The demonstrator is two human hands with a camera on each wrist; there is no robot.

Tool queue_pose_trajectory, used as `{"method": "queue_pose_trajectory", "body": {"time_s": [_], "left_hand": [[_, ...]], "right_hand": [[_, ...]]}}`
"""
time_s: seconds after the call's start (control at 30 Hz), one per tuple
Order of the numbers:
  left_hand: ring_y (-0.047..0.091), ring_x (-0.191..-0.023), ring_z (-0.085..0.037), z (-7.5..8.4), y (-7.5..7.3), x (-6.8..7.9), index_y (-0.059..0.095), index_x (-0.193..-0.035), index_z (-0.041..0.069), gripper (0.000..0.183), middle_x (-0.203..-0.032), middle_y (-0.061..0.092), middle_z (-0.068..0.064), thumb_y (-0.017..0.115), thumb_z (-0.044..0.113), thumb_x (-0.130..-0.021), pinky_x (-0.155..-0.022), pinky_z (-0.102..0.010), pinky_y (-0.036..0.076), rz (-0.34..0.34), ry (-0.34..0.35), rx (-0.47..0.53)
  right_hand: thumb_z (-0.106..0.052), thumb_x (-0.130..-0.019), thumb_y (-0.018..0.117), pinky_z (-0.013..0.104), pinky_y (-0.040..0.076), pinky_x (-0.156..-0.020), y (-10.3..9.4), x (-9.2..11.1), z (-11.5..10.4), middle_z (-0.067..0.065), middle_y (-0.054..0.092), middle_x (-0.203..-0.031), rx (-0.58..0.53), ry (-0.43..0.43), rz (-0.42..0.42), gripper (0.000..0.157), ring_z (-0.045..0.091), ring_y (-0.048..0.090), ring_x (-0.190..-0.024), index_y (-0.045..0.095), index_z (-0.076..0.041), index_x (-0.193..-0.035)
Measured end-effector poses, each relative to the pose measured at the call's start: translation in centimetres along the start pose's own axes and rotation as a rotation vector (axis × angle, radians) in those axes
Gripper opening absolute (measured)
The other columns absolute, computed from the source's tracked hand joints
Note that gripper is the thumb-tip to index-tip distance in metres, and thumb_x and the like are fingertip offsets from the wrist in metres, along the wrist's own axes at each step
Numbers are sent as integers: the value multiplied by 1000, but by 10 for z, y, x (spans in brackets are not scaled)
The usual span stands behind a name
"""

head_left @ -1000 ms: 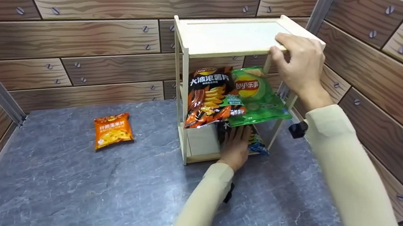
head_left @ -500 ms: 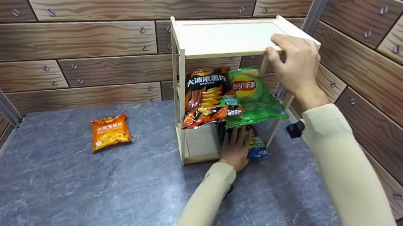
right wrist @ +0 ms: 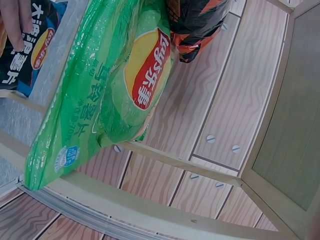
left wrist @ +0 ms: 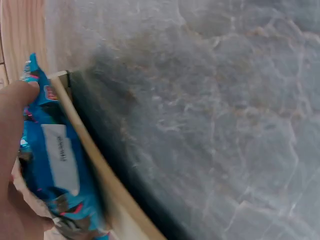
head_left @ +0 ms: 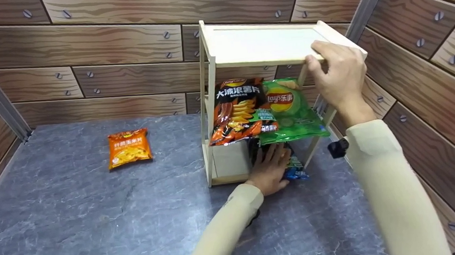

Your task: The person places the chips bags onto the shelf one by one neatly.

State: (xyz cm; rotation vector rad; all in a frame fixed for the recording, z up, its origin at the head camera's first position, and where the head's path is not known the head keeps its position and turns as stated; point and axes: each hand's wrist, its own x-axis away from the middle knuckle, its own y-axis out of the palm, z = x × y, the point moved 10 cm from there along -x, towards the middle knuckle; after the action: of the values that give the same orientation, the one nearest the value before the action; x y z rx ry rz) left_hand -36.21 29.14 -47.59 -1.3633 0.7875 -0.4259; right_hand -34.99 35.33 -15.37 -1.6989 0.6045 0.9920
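In the head view my left hand (head_left: 270, 171) lies with straight, spread fingers on a black and blue potato chip bag (head_left: 295, 168) on the lower level of a small wooden shelf (head_left: 231, 179). The left wrist view shows the blue side of that chip bag (left wrist: 62, 157) along the shelf's edge strip. My right hand (head_left: 341, 71) holds the top board's front right corner, fingers above and thumb at the front edge. On the middle level, a black and orange chip bag (head_left: 237, 110) overlaps a green Lay's chip bag (head_left: 290, 111); both stick out past the front.
An orange corn chip bag (head_left: 129, 148) lies on the grey marbled table (head_left: 77, 218), left of the shelf. Wood-patterned walls (head_left: 125, 38) stand behind and at the sides. In the right wrist view, the green chip bag (right wrist: 135, 85) leans across the shelf frame.
My left hand has shifted slightly right on the lower chip bag, and its thumb now sticks out to the side. The right hand keeps its hold on the shelf's top.
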Motion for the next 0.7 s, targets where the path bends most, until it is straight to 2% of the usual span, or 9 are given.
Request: {"method": "queue_pose_trajectory", "body": {"time_s": [0.23,0.37,0.47,0.63,0.7], "left_hand": [[21,-153,-28,7,-26,8,28,-157,13,88,-165,22,-11,63,58,-88,-120,-50,31,103,70,-67],[23,-152,-29,5,-39,17,29,-156,11,86,-163,26,-12,60,57,-91,-119,-49,33,139,94,-71],[25,-151,-30,2,-48,27,28,-156,9,84,-162,28,-14,57,57,-93,-119,-48,33,172,114,-53],[33,-148,-32,-1,-64,48,32,-153,7,81,-157,35,-17,59,54,-93,-119,-46,34,286,173,-15],[34,-147,-32,-3,-69,57,31,-154,7,79,-157,37,-17,58,52,-94,-120,-45,32,312,185,0]], "right_hand": [[-47,-91,47,50,40,-101,-1,0,-1,8,71,-123,-11,-4,15,52,32,65,-116,73,-9,-116],[-47,-91,46,50,39,-101,-1,-1,-1,8,71,-123,-13,1,15,53,32,65,-116,73,-9,-116],[-47,-91,46,50,39,-100,-1,-1,-2,8,71,-124,-15,-4,17,53,32,65,-116,72,-9,-117],[-48,-91,46,51,39,-100,0,0,-1,9,71,-123,-19,-11,19,54,33,65,-116,73,-8,-116],[-48,-91,46,50,39,-101,-1,0,-1,9,71,-123,-18,-11,18,54,33,65,-116,73,-9,-116]]}}
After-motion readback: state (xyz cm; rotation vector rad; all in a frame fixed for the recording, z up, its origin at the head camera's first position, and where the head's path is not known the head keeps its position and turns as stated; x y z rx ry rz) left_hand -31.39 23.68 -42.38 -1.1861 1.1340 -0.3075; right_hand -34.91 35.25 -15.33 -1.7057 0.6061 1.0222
